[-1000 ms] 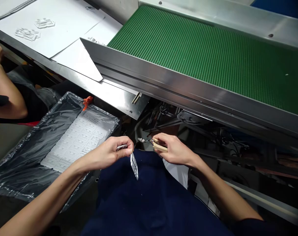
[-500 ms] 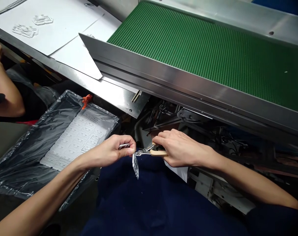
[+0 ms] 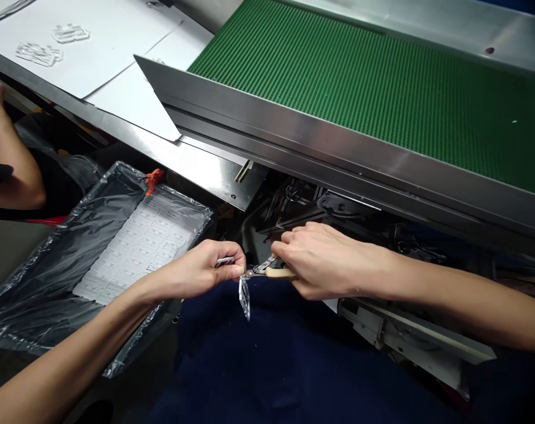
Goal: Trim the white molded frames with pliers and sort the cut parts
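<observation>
Between thumb and fingers, my left hand (image 3: 221, 265) pinches a small light-coloured, flat moulded part (image 3: 244, 299), which hangs down below the fingertips. Another edge of pale material sticks out inside the curled fingers; whether it belongs to the same part I cannot tell. My right hand (image 3: 320, 262) is closed around the cream handles of a pair of nippers (image 3: 278, 272). The nippers' metal jaws reach my left fingertips, at the top of the hanging part. The jaw tips are partly hidden there.
A bin lined with clear plastic (image 3: 42, 277) holds rows of white parts (image 3: 130, 253), with an orange clamp (image 3: 153, 181) on its rim. Behind is a green conveyor belt (image 3: 338, 88) with a metal side wall. Clear parts (image 3: 40, 54) lie on white sheets at left, near another person's arm (image 3: 15, 153).
My right hand and the nippers have shifted slightly left, and the right forearm sits higher. The left hand still pinches the part. The whole view has moved a little.
</observation>
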Action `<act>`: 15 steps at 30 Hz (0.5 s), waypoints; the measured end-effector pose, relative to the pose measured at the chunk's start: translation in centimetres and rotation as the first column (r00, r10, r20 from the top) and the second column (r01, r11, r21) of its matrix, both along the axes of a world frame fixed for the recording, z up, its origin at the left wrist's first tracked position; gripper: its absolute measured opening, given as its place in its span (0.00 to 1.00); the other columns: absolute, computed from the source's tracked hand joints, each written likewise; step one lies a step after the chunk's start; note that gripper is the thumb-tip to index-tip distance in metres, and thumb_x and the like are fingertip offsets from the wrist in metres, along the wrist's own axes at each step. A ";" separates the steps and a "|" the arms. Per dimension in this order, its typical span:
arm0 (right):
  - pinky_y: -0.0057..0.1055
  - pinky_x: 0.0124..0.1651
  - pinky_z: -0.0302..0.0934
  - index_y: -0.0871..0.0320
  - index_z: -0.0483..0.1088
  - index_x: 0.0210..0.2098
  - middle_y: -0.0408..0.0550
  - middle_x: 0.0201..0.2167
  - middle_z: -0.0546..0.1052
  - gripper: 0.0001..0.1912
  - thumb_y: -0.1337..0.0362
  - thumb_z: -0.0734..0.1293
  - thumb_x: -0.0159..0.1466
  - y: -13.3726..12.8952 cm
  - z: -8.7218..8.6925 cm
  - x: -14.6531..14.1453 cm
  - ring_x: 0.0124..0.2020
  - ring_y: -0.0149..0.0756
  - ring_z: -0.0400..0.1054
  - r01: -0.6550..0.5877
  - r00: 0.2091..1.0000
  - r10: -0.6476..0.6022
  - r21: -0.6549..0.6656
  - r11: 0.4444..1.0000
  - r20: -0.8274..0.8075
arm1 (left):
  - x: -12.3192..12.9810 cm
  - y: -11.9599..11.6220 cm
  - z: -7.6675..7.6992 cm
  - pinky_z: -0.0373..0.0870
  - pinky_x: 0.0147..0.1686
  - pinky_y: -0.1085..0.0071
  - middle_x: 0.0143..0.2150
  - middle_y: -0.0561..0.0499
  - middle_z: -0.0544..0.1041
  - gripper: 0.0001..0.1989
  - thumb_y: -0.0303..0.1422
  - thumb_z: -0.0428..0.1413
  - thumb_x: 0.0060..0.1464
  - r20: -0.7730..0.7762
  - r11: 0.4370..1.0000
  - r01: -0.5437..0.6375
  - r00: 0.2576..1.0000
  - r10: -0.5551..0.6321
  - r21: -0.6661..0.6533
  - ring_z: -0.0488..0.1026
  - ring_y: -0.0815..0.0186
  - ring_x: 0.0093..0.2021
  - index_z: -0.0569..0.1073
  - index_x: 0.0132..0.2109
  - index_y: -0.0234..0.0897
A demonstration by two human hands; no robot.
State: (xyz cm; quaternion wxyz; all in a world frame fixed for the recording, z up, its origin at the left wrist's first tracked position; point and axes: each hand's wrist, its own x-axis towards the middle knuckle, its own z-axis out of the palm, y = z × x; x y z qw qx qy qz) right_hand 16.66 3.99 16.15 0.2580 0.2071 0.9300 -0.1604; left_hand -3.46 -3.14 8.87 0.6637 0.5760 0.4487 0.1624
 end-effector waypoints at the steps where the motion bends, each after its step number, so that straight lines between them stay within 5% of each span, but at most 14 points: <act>1: 0.31 0.24 0.45 0.60 0.68 0.25 0.50 0.22 0.70 0.03 0.69 0.63 0.50 0.1 0.1 -0.1 0.21 0.34 0.62 -0.005 1.000 0.005 0.000 1.000 0.008 | 0.0 0.0 0.0 0.57 0.28 0.73 0.28 0.54 0.66 0.07 0.33 0.50 0.56 -0.001 1.000 0.001 1.000 -0.001 0.003 0.60 0.68 0.28 0.66 0.30 0.36; 9: 0.29 0.23 0.44 0.59 0.68 0.21 0.46 0.16 0.66 0.02 0.69 0.64 0.48 0.7 0.1 -0.6 0.17 0.32 0.61 0.023 0.999 -0.022 -0.060 0.998 0.028 | 0.4 0.1 -0.5 0.55 0.27 0.73 0.27 0.54 0.66 0.10 0.36 0.51 0.56 0.012 1.000 0.000 1.000 0.000 0.002 0.60 0.68 0.28 0.67 0.30 0.36; 15: 0.29 0.22 0.43 0.57 0.68 0.22 0.45 0.15 0.66 0.06 0.63 0.63 0.54 1.4 -1.1 1.0 0.15 0.30 0.57 0.188 0.982 -0.185 -0.134 0.973 0.029 | 0.6 -0.2 -1.0 0.57 0.27 0.74 0.27 0.54 0.68 0.10 0.37 0.51 0.56 0.044 0.988 -0.132 0.990 0.136 -0.084 0.62 0.69 0.27 0.68 0.31 0.36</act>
